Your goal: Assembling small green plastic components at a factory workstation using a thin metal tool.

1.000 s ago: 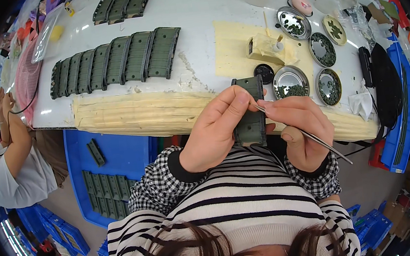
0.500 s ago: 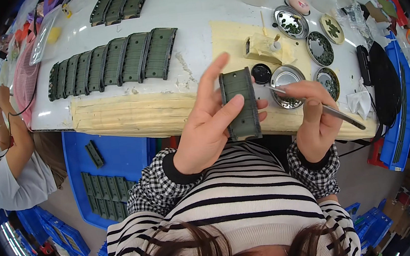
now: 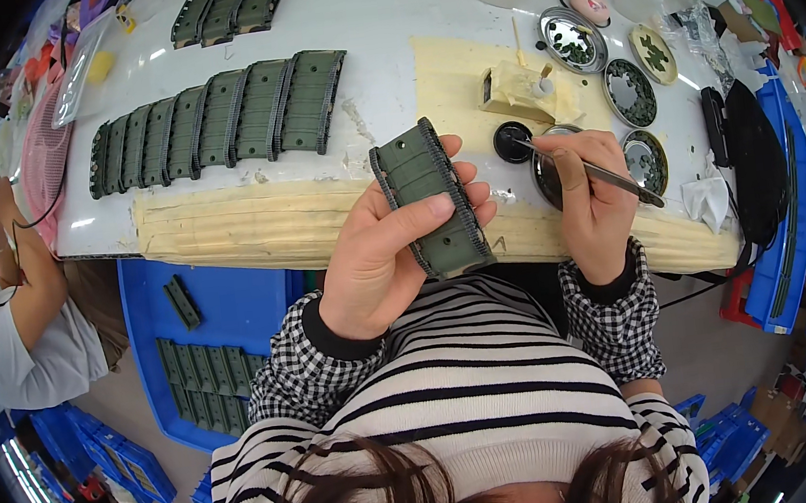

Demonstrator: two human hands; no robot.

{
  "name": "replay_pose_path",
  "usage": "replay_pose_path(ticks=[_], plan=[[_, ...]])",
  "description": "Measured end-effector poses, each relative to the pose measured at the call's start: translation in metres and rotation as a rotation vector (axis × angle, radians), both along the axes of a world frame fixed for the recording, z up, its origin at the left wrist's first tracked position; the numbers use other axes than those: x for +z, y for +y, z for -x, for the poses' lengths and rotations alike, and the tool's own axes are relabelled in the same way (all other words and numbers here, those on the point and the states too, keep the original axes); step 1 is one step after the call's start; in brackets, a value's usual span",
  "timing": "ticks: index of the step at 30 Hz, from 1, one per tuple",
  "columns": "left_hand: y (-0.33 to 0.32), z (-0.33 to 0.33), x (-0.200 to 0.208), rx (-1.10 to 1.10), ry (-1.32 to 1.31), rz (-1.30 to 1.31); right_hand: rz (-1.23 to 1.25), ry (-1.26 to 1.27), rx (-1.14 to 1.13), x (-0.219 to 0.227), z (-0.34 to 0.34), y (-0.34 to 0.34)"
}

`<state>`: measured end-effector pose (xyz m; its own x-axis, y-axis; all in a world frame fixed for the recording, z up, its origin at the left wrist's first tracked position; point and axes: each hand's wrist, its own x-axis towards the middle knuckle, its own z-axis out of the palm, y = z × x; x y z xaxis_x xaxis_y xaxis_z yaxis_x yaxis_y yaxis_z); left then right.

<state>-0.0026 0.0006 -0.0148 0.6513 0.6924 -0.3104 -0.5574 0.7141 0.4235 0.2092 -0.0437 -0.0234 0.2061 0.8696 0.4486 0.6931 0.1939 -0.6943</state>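
L hand (image 3: 374,259) gripped part (image 3: 425,178) midway, ends clear, nr table (image 3: 384,67) edge, room ahead; R hand (image 3: 597,202) pinched tweezers (image 3: 640,190), tip by blk cup (image 3: 512,142).

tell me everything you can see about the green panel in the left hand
The green panel is a dark, elongated piece that looks like moulded plastic, with dark, toothed strips along both long sides and a small dark dot near each end. Its far end leans left. The left hand holds it by the padded table edge, thumb across its face, fingers behind, tips past its right side.
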Motion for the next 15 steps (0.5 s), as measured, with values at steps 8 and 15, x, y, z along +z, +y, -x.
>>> replay_pose_path(ticks=[8, 15], plan=[[-0.0007, 0.0014, 0.002, 0.029, 0.006, 0.037, -0.014, -0.038, 0.0, -0.0025, -0.0008, 0.0011], [0.0002, 0.0021, 0.0024, 0.055, 0.068, -0.04, -0.018, -0.023, -0.007, -0.0036, -0.0016, 0.0004]])
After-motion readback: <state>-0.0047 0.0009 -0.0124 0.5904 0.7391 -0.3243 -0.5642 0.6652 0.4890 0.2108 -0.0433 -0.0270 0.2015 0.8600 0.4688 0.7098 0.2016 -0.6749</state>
